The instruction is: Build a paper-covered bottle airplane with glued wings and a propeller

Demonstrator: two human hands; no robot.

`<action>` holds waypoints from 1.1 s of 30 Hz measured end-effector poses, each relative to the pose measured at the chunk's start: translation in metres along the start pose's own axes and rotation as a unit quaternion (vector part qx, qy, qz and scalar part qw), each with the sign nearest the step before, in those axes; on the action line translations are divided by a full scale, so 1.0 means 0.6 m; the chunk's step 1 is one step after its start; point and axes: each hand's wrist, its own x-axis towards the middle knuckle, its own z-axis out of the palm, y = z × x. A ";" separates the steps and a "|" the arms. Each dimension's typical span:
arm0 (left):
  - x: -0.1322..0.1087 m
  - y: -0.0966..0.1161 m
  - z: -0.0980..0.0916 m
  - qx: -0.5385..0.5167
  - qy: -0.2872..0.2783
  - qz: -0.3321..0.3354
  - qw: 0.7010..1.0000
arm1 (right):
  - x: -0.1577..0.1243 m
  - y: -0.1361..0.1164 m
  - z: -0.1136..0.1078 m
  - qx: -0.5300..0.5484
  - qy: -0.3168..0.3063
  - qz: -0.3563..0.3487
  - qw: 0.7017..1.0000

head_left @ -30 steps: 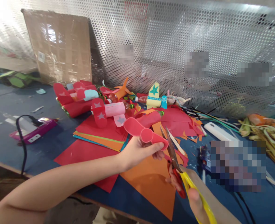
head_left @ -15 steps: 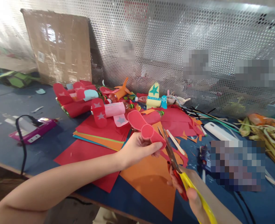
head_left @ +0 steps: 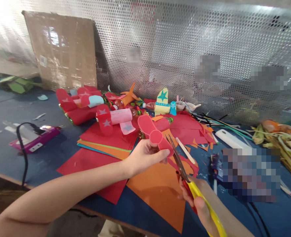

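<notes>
A red paper propeller cutout (head_left: 156, 137), with two rounded blades and a round middle, is pinched between the thumb and fingers of my left hand (head_left: 145, 156). My right hand (head_left: 197, 194) grips scissors (head_left: 193, 189) with yellow and red handles. Their blades are slightly apart and point up beside the lower blade of the cutout; I cannot tell if they touch it. Below lie a curved red paper offcut (head_left: 194, 168) and an orange paper sheet (head_left: 160, 194).
Paper-covered bottles, one pink (head_left: 122, 116) and one yellow (head_left: 161, 107), stand behind coloured paper sheets (head_left: 103, 149). A purple power strip (head_left: 34, 140) is at left. A glue gun (head_left: 216, 168) and dried husks (head_left: 283, 148) are at right. A cardboard sheet (head_left: 61, 49) leans on the perforated metal wall (head_left: 175, 42).
The red cutout has turned slightly in my left hand, its upper blade swinging more upright. The scissors have shifted slightly left and stay beside it.
</notes>
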 end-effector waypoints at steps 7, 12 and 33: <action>0.011 -0.017 -0.005 0.027 0.005 -0.031 0.999 | 0.011 -0.013 0.001 0.051 0.019 0.049 0.997; 0.020 -0.042 -0.009 0.042 -0.052 -0.085 0.994 | 0.038 -0.007 -0.017 -0.021 0.106 0.093 0.990; 0.018 -0.052 -0.007 0.087 -0.174 -0.189 0.963 | 0.043 -0.002 -0.032 -0.313 0.107 -0.008 0.944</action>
